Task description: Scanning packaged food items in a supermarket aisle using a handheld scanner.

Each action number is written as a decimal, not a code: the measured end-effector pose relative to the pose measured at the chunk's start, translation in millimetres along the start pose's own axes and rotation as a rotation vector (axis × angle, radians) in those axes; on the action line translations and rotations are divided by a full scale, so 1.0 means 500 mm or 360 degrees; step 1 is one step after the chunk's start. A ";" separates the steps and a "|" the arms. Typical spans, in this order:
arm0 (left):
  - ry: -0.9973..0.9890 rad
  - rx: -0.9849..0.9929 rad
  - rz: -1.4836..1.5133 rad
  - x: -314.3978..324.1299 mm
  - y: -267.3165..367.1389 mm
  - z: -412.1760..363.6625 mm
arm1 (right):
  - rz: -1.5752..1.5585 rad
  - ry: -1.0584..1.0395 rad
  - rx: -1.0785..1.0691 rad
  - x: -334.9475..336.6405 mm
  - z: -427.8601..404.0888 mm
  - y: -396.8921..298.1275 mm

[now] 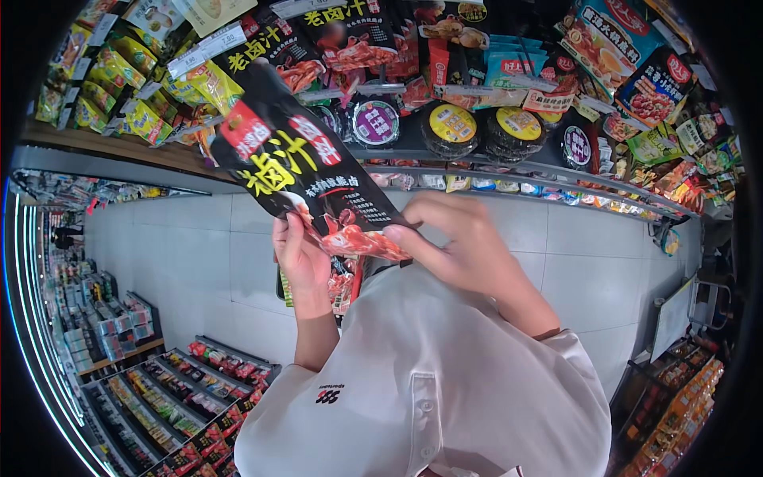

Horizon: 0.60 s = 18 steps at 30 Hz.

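A black plastic food pouch (310,173) with yellow lettering, a red corner and a food picture is held up tilted in front of the shelf. My left hand (301,253) grips its lower left edge, thumb on the front. At the lower right corner, my right hand (450,238) pinches the pouch between thumb and fingers; the hand is slightly blurred. Similar black pouches (351,39) hang on the shelf beyond. Below the held pouch, partly hidden by my left hand, other red and green packaging (346,283) shows near my body.
Round tubs with yellow lids (450,124) and one with a purple lid (375,122) stand on the shelf ahead. Yellow packets (122,65) fill its left part, more pouches (614,42) its right. Behind on the left is a tiered display (173,393); a rack (673,411) stands behind right.
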State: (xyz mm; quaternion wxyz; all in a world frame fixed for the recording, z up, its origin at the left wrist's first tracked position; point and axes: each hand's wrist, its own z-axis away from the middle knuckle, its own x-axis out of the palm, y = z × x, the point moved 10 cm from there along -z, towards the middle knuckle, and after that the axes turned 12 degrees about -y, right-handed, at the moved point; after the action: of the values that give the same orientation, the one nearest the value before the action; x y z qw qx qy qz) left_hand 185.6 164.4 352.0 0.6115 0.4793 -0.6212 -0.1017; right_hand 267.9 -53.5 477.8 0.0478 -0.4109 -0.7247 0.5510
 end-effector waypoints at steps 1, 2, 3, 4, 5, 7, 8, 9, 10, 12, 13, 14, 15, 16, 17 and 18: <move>-0.0011 0.0012 0.0011 -0.006 -0.004 -0.005 | -0.0048 -0.0036 0.0139 0.021 0.001 0.045; 0.0094 -0.0039 -0.0160 -0.042 -0.013 -0.002 | -0.0096 -0.0075 0.0275 0.042 0.006 0.093; 0.0202 -0.0090 -0.0327 -0.071 -0.020 0.001 | -0.0077 -0.0080 0.0262 0.056 0.008 0.124; 0.0235 -0.0158 -0.0406 -0.079 -0.027 0.007 | -0.0030 -0.0165 0.0488 0.078 0.017 0.185; 0.0244 -0.0217 -0.0545 -0.128 -0.042 0.016 | 0.0009 -0.0251 0.0713 0.101 0.032 0.245; 0.0412 -0.0222 -0.0668 -0.172 -0.048 0.036 | 0.0177 -0.0291 0.0716 0.133 0.061 0.307; 0.0442 -0.0212 -0.0661 -0.215 -0.056 0.049 | 0.0329 -0.0308 0.0732 0.142 0.078 0.332; 0.0437 -0.0237 -0.0773 -0.275 -0.064 0.065 | 0.0325 -0.0344 0.0728 0.153 0.091 0.355; 0.0446 -0.0265 -0.0891 -0.326 -0.068 0.091 | 0.0330 -0.0396 0.0793 0.166 0.110 0.386; 0.0636 -0.0280 -0.1199 -0.420 -0.059 0.143 | 0.0302 -0.0519 0.0862 0.182 0.138 0.416; 0.0738 -0.0310 -0.1469 -0.488 -0.052 0.185 | 0.0265 -0.0527 0.0893 0.179 0.150 0.428; 0.0768 -0.0284 -0.1539 -0.555 -0.055 0.232 | 0.0226 -0.0536 0.0923 0.183 0.167 0.437; 0.0786 -0.0256 -0.1600 -0.606 -0.058 0.268 | 0.0201 -0.0599 0.0929 0.192 0.184 0.442; 0.0937 -0.0261 -0.1600 -0.635 -0.056 0.296 | 0.0125 -0.0558 0.1056 0.185 0.205 0.467; 0.1033 -0.0215 -0.1602 -0.651 -0.043 0.337 | 0.0053 -0.0514 0.1185 0.185 0.226 0.488; 0.1217 -0.0323 -0.1752 -0.726 -0.039 0.408 | 0.0049 -0.0558 0.1179 0.193 0.233 0.496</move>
State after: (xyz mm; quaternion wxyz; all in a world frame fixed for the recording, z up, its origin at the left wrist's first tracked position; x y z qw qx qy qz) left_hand -55.4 321.6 50.6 0.6893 0.6683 -0.0141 -0.2795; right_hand 278.3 -65.9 188.0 0.0599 -0.2766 -0.4682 0.8370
